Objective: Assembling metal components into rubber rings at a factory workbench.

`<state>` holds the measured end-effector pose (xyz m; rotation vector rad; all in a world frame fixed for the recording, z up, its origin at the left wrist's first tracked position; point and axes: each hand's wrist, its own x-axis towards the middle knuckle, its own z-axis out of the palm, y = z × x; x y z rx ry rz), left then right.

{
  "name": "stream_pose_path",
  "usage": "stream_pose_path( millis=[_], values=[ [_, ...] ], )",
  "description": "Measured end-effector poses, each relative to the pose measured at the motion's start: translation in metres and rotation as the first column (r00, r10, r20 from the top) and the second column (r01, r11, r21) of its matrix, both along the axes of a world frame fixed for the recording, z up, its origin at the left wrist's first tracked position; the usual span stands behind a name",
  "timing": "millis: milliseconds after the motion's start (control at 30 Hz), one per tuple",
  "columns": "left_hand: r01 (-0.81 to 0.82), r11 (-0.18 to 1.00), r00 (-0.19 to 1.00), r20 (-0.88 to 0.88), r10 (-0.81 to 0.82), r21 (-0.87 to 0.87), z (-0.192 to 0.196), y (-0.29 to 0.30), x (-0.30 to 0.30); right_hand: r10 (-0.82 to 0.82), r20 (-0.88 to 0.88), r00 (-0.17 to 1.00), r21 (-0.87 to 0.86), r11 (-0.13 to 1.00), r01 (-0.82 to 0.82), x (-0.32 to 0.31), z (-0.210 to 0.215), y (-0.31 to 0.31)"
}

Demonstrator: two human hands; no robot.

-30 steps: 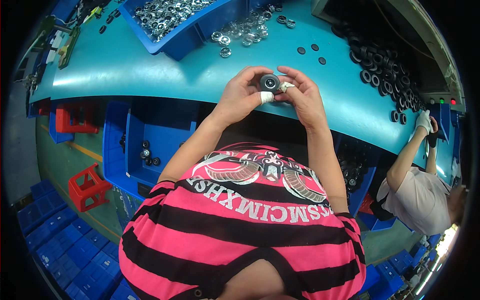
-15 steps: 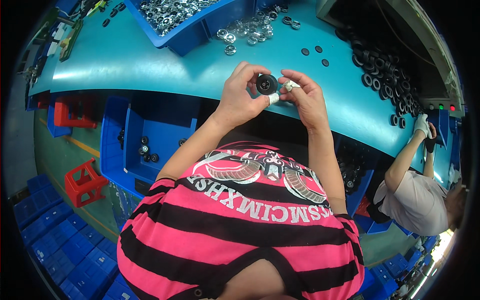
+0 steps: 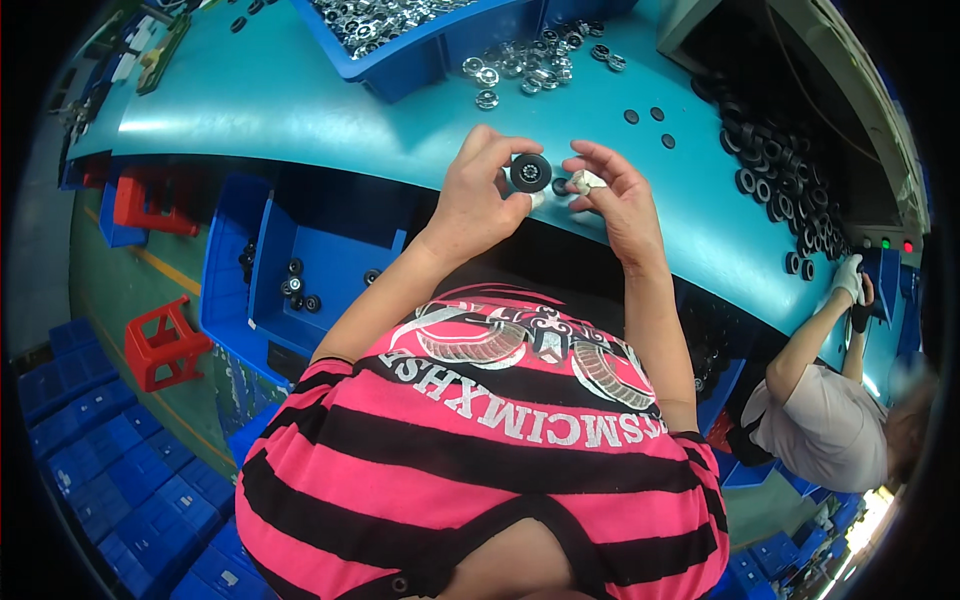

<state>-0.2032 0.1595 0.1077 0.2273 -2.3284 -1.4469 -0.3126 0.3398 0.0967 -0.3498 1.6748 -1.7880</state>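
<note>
My left hand (image 3: 484,190) grips a small black toy-like wheel (image 3: 531,172) between thumb and fingers, above the table's near edge. A spoked hub shows in its upward face. Right of it, my right hand (image 3: 622,205) is held up with index finger and thumb apart. White wrapping covers its thumb tip, and a similar wrap (image 3: 537,200) is on my left thumb. Between the hands is a small dark round piece (image 3: 560,187); whether it lies on the table or touches my right fingers, I cannot tell.
Beyond my hands, a blue bin (image 3: 405,72) holds shiny hubs, with loose hubs (image 3: 540,72) beside it. Black tyres (image 3: 785,180) are heaped at right on the teal table (image 3: 300,120). A co-worker (image 3: 820,400) works there. Left below stand a blue crate (image 3: 330,250) and red stool (image 3: 165,343).
The wheel in my left hand now shows a different, spoked face. My right hand has moved slightly away from it, and the dark round piece between them has come into sight.
</note>
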Motion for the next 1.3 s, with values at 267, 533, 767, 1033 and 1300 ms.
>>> stream_pose_path(
  millis=[267,533,767,1033,1300],
  values=[
    [0.073,0.995,0.995,-0.061,-0.077,-0.072,-0.003,0.009,0.002,0.079,0.125,0.989,-0.18,0.982,-0.055,0.016,0.001,-0.011],
    [0.174,0.98,0.985,-0.012,-0.173,0.101,-0.005,0.016,-0.001,0.156,0.306,0.939,-0.279,0.958,-0.068,0.004,0.002,0.006],
    [0.201,0.96,0.972,0.081,-0.22,0.194,-0.006,0.01,-0.002,0.081,0.158,0.984,-0.18,0.982,-0.052,0.009,-0.002,0.004],
    [0.192,0.756,0.956,0.055,-0.288,0.626,-0.017,0.009,-0.007,0.072,-0.014,0.997,-0.098,0.992,-0.073,0.014,-0.002,-0.001],
    [0.058,0.733,0.972,0.129,-0.196,0.678,-0.022,0.014,-0.009,0.076,-0.035,0.996,-0.085,0.993,-0.079,0.015,0.003,-0.002]
  ],
)
